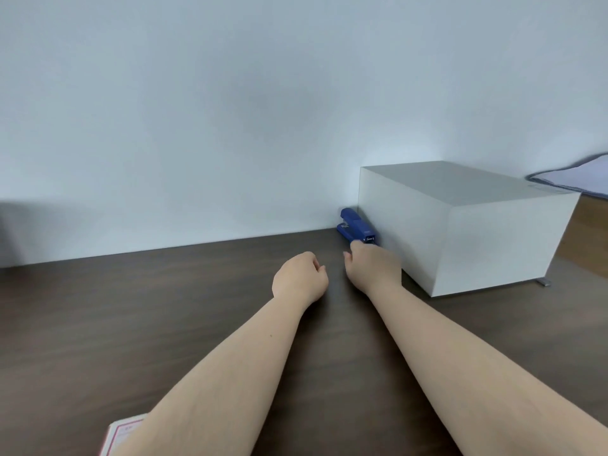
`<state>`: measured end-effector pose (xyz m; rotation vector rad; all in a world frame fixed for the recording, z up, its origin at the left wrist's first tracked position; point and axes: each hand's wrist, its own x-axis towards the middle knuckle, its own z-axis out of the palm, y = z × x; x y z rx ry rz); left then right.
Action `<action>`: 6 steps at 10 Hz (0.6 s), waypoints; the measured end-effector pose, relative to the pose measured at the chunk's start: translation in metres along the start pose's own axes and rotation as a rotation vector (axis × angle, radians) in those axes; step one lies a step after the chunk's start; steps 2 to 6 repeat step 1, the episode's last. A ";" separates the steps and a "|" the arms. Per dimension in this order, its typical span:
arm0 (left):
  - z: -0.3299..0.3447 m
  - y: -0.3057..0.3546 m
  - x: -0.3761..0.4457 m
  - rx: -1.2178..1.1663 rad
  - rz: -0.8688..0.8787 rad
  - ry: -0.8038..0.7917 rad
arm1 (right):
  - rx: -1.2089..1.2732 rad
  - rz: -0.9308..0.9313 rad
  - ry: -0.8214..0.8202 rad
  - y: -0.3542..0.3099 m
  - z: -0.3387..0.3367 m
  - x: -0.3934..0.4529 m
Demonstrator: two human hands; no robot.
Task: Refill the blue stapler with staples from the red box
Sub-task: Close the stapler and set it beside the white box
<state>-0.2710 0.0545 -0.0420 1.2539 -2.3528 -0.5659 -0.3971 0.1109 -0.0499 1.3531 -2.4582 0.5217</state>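
Right hand point(371, 268) reached toward stapler point(357, 227) at one o'clock, fingers hidden, grip unclear; left hand point(299, 278) curled loosely, empty; red box point(123, 432) at seven o'clock, untouched.

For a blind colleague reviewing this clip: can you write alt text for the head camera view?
A person's right hand reaches the near end of a blue stapler lying against a white box at the back of a dark wooden desk. The left hand rests loosely curled beside it; a red-edged box peeks in below.

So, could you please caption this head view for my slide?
Right hand reaching the blue stapler beside a white box; left hand curled above the desk.
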 end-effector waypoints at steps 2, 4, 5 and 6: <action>-0.005 0.000 -0.026 -0.012 -0.001 -0.002 | 0.011 -0.001 -0.091 -0.006 -0.011 -0.024; -0.005 0.000 -0.026 -0.012 -0.001 -0.002 | 0.011 -0.001 -0.091 -0.006 -0.011 -0.024; -0.005 0.000 -0.026 -0.012 -0.001 -0.002 | 0.011 -0.001 -0.091 -0.006 -0.011 -0.024; -0.005 0.000 -0.026 -0.012 -0.001 -0.002 | 0.011 -0.001 -0.091 -0.006 -0.011 -0.024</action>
